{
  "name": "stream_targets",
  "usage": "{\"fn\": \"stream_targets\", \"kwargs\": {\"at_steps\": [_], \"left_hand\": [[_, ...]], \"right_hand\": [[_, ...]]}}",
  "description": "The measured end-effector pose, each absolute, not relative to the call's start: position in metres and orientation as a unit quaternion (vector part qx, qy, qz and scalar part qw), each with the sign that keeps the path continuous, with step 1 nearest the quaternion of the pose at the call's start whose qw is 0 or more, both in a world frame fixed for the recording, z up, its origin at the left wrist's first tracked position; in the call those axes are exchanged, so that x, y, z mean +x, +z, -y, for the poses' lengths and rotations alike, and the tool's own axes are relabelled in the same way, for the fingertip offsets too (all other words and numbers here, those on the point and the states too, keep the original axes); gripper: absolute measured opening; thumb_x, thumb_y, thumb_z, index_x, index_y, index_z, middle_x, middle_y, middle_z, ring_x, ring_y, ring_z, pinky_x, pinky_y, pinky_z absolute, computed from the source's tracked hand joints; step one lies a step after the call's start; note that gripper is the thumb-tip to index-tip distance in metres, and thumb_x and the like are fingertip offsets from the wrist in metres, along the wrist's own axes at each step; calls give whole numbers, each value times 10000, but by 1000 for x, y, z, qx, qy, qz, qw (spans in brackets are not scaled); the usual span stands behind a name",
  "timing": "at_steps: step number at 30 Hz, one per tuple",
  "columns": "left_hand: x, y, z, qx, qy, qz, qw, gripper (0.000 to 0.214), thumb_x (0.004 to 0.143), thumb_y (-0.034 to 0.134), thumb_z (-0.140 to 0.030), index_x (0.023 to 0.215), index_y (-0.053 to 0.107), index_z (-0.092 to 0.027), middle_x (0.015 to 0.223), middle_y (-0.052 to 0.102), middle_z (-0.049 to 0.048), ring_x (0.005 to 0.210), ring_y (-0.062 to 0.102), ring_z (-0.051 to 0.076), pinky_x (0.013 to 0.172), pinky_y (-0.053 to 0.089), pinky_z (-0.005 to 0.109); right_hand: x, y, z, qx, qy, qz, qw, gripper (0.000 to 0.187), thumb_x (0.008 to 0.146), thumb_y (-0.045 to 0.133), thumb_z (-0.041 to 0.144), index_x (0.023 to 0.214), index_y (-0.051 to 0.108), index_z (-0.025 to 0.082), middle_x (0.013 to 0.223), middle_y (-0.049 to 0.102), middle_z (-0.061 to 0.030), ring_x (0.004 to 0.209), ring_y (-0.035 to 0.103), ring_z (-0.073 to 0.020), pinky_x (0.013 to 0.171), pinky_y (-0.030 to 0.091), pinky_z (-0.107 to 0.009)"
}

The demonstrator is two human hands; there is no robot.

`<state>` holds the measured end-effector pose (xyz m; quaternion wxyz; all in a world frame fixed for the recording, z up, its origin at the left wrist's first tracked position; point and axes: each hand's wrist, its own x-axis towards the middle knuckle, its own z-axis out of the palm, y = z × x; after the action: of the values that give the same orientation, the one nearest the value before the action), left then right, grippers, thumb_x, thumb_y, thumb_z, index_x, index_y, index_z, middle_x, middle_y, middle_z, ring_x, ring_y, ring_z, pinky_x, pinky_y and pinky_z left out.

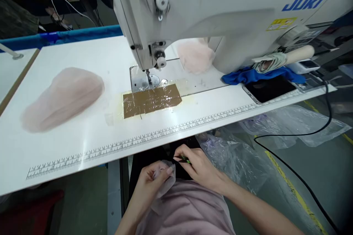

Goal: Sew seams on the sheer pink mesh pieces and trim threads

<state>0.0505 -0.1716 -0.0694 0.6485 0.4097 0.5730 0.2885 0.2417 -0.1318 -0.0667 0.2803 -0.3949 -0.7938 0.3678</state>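
Observation:
Over my lap, my left hand (150,181) pinches a small piece of sheer pale fabric (167,185), part of which hangs below the fingers. My right hand (200,167) is closed around small thread snips (182,159), whose dark blades and a bit of green show between the fingers. The blades point toward the fabric but stay a little apart from it. Both hands are below the front edge of the white sewing table (110,136). A blurred pale pink sheer piece (66,97) lies on the table's left side, and another pink piece (195,55) lies behind the needle.
A white sewing machine (204,11) spans the table, its presser foot (149,77) above a taped brown patch (151,100). On the right lie a phone (270,89), a blue cloth (248,76) and a black cable (292,165). Clear plastic bags (242,158) cover the floor there.

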Motion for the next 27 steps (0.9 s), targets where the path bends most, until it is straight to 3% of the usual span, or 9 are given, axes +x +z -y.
{"fn": "stream_targets", "kwargs": {"at_steps": [7, 11, 14, 16, 18, 21, 27], "left_hand": [[47, -71, 179, 458, 269, -604, 594, 493, 809, 563, -624, 626, 555, -166, 577, 355, -18, 558, 281, 114, 535, 194, 261], [45, -70, 179, 472, 262, -610, 580, 475, 831, 543, -609, 654, 565, -169, 615, 431, -5, 602, 361, 137, 563, 253, 256], [40, -67, 175, 486, 256, -596, 586, 447, 849, 532, -585, 673, 558, -175, 645, 470, 0, 632, 410, 150, 576, 300, 251], [37, -64, 173, 493, 245, -582, 598, 412, 864, 536, -549, 693, 554, -175, 657, 478, -2, 643, 423, 147, 580, 315, 244], [35, -62, 174, 497, 226, -573, 611, 386, 879, 534, -513, 698, 545, -172, 650, 462, -9, 631, 415, 137, 565, 305, 237], [35, -62, 177, 494, 211, -571, 621, 366, 885, 538, -475, 689, 533, -167, 644, 452, -13, 617, 407, 127, 549, 291, 236], [38, -68, 179, 449, 206, -561, 664, 378, 848, 593, -470, 642, 507, -165, 600, 432, -32, 562, 389, 104, 533, 285, 229]], "right_hand": [[250, -68, 133, -339, 190, 888, 247, 285, 784, 359, 7, 966, 497, 176, 747, 652, -50, 586, 585, -167, 515, 399, -253], [251, -59, 127, -365, 258, 869, 210, 269, 824, 407, 14, 1006, 515, 179, 795, 660, -35, 634, 603, -155, 573, 415, -247], [252, -54, 123, -371, 329, 854, 156, 50, 900, 530, 170, 861, 541, 199, 737, 622, 0, 627, 575, -137, 576, 383, -236], [253, -54, 122, -374, 373, 836, 146, 279, 885, 600, 277, 663, 451, 197, 633, 522, 31, 568, 499, -111, 532, 327, -230], [251, -56, 125, -388, 433, 795, 170, 425, 870, 615, 300, 585, 316, 200, 560, 382, 60, 514, 383, -82, 491, 266, -223], [244, -60, 132, -398, 496, 738, 225, 452, 891, 555, 253, 591, 219, 210, 540, 246, 77, 492, 248, -67, 461, 204, -220], [232, -76, 140, -431, 421, 714, 357, 386, 893, 445, 110, 621, 195, 222, 550, 259, 69, 482, 256, -71, 469, 202, -237]]}}
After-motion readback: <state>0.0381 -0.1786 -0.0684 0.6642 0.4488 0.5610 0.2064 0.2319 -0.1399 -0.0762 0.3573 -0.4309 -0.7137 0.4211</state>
